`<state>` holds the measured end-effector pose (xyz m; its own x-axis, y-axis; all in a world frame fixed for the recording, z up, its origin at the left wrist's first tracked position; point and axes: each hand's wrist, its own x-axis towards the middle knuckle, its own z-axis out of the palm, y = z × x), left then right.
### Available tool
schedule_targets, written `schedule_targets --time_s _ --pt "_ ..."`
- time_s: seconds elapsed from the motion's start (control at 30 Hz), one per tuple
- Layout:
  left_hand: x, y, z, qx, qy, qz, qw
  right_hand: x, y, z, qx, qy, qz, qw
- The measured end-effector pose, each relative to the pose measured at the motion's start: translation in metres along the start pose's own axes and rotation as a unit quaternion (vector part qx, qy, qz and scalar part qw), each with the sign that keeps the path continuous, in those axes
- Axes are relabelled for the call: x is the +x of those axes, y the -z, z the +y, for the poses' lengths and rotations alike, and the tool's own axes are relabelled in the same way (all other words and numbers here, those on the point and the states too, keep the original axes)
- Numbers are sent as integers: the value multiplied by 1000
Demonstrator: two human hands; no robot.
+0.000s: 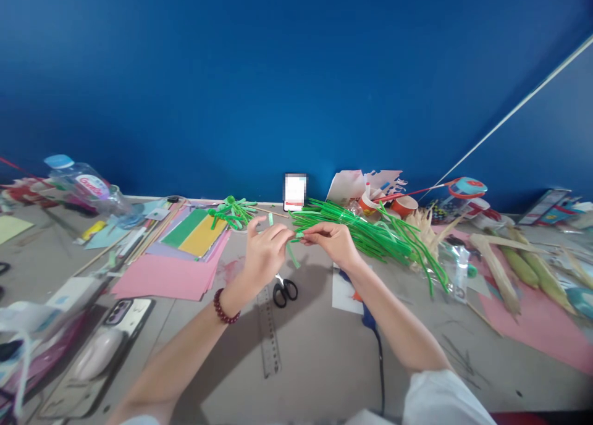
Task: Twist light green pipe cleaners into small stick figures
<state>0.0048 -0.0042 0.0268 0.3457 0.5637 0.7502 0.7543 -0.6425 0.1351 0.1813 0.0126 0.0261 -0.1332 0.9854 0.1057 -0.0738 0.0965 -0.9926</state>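
Both of my hands meet above the middle of the table, fingers pinched. Between them is a bent, pale green pipe cleaner [293, 256], one end hanging down. My left hand [267, 247] grips it with thumb and forefinger, the little finger raised. From the other side my right hand [332, 241] pinches it at the fingertips. Black-handled scissors [285, 292] and a clear ruler [269, 335] lie below the hands. A large bundle of green pipe cleaners [370, 232] spreads to the right, and a small heap of twisted green pieces [234, 212] sits behind on the left.
Left are pink paper [167, 278], coloured sheets [188, 232], a phone [99, 357] and a plastic bottle [88, 184]. A lit phone [295, 191] leans on the blue wall. A glue gun's cord [380, 363] runs under my right arm; corn husks [498, 270] lie far right.
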Motion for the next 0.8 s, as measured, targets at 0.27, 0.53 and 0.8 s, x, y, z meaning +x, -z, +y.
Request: schedule_targets --time_s 0.27,0.53,0.8 --pt "2 2 -2 2 -38 4 999 -1 4 -2 -1 11 6 1000" --pt "4 8 -6 -13 -13 14 1000 1 10 -5 17 27 -14 999" --pt "10 11 -10 -65 25 -53 996 2 12 -6 -47 39 -35 997"
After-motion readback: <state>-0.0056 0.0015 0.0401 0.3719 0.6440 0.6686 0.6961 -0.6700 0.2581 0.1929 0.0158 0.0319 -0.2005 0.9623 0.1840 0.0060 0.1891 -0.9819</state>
